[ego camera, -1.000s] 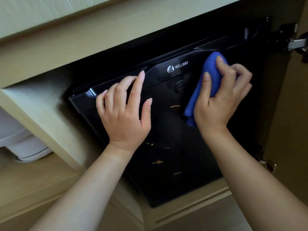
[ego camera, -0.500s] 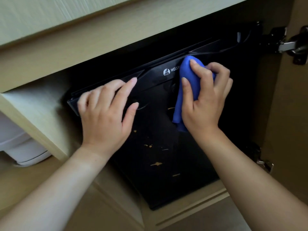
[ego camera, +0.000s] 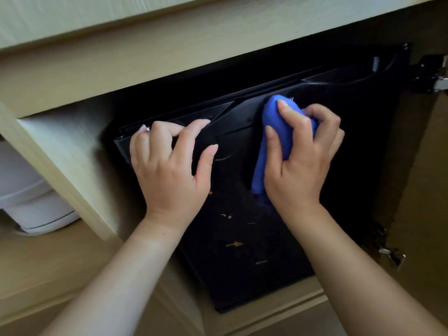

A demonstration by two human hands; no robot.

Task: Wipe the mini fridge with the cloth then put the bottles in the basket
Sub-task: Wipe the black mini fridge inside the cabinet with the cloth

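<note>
A black mini fridge (ego camera: 242, 251) sits inside a pale wooden cabinet, its glossy door facing me with yellowish specks on the lower part. My right hand (ego camera: 300, 163) grips a bunched blue cloth (ego camera: 274, 132) and presses it against the top middle of the door, covering most of the brand logo. At the door's upper left corner, my left hand (ego camera: 169, 170) rests with fingers curled over the top edge. No bottles or basket are in view.
A wooden cabinet divider (ego camera: 72, 175) stands left of the fridge. Past that panel, a white round appliance (ego camera: 31, 209) sits on a shelf. The open cabinet door with metal hinges (ego camera: 436, 78) is at the right. A countertop edge (ego camera: 121, 27) runs overhead.
My right hand has slid the blue cloth leftward along the top of the fridge door, over the logo. My left hand shifted left and curled its fingers onto the door's top edge.
</note>
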